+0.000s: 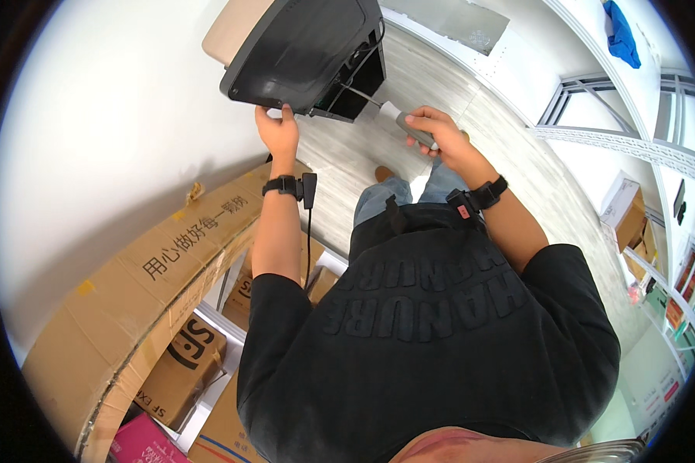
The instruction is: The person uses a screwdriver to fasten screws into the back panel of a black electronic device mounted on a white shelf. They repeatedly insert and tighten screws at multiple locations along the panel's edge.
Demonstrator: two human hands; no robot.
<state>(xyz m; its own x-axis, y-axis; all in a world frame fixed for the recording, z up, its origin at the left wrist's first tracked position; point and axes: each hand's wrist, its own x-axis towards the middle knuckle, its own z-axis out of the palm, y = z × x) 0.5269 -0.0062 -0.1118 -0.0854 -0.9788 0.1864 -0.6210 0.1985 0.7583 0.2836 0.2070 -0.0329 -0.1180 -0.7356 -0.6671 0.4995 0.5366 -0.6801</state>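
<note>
My right hand (pixel 440 135) is closed around the grey and white handle of a screwdriver (pixel 394 116). Its thin metal shaft runs up and left into the open side of a black device (pixel 351 96). Whether the tip touches a screw there is too small to tell. A large, smooth black plastic cover (pixel 297 54), tilted and with rounded corners, forms part of that device. My left hand (pixel 278 133) grips the cover's near edge, thumb and a fingertip showing against it, the other fingers partly hidden. Dark cables show along the cover's right side.
Below my left forearm stands a long brown cardboard box (pixel 131 285), with smaller cartons (pixel 181 370) and a pink box (pixel 147 440) beside it. White shelving (pixel 625 143) lines the right, holding an open carton (pixel 629 216) and a blue cloth (pixel 622 35). A white wall rises at left.
</note>
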